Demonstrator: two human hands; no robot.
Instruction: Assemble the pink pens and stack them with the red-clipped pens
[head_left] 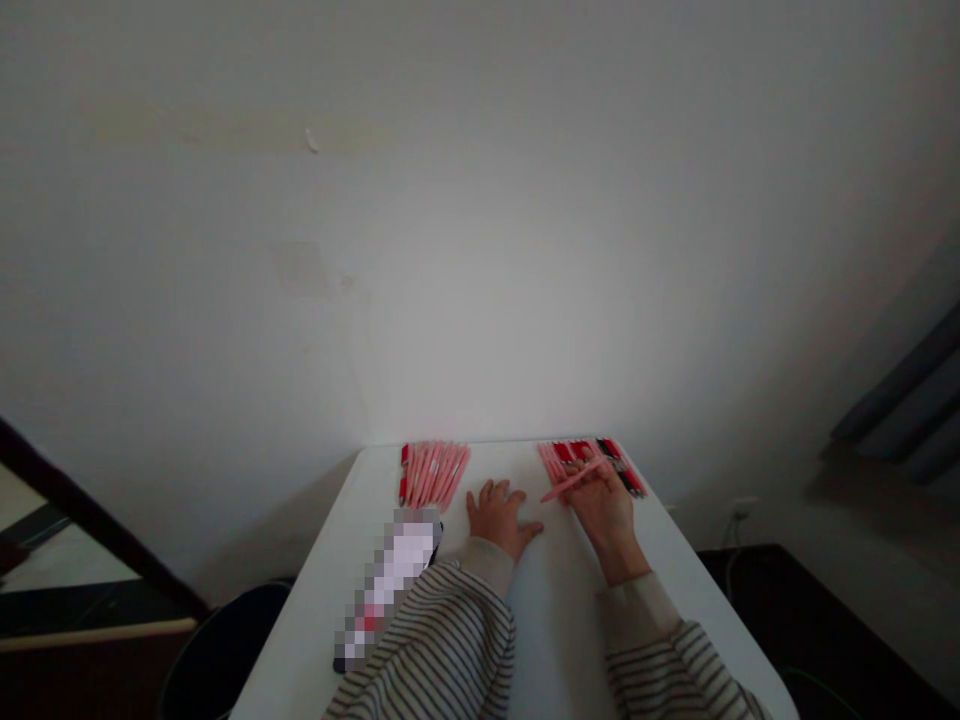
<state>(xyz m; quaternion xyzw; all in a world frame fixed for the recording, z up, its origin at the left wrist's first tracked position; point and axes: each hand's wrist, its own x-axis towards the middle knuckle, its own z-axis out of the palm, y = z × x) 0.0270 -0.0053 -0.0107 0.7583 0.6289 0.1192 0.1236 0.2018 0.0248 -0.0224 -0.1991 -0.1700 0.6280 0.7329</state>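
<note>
My right hand [606, 505] holds a pink pen [574, 480], tilted, with one end toward the middle of the table. Just beyond and partly under that hand lies a row of red, pink and black pens [628, 478], some hidden by the fingers. My left hand [496, 512] rests palm down on the white table [555, 600], fingers spread, holding nothing. Left of it, near the back edge, lies a bunch of pink pens [435, 472] side by side, with a red one [403, 475] at its left end.
A dark-edged, phone-like object [397, 570] with a blurred-out surface lies on the left of the table, beside my left sleeve. A pale wall [480, 250] rises behind the back edge. A dark round bin [225, 650] stands on the floor at left. A cable [733, 540] hangs at right.
</note>
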